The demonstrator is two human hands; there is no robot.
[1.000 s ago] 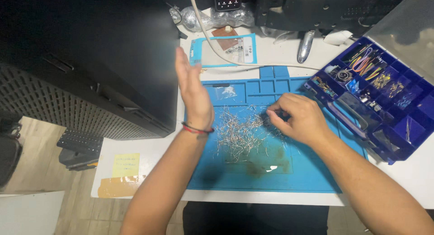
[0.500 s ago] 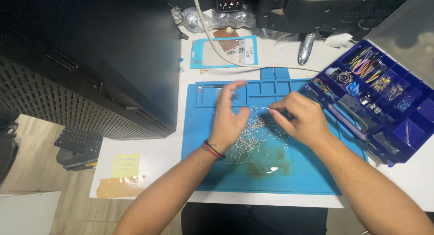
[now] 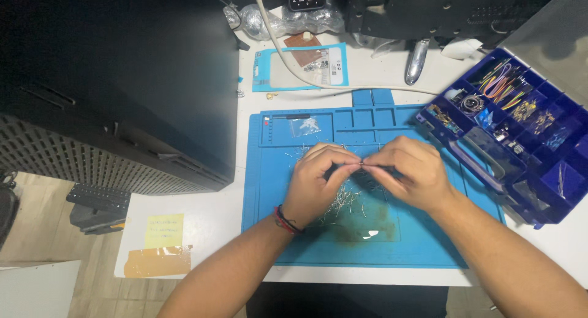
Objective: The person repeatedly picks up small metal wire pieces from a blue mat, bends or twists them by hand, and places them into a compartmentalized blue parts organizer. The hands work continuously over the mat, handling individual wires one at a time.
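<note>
- Left hand (image 3: 318, 183): fingers curled, thumb and forefinger pinched on a small metal part (image 3: 361, 165) held between both hands, above the blue work mat (image 3: 269, 189).
- Loose metal leads (image 3: 343, 202) lie scattered directly beneath the hands.
- Right hand (image 3: 409, 174): fingers closed, pinching the same part's other end.
- Keep wrists low and grip light; bend slowly.
- Compartment box (image 3: 520, 134) stands just right of the right hand.
</note>
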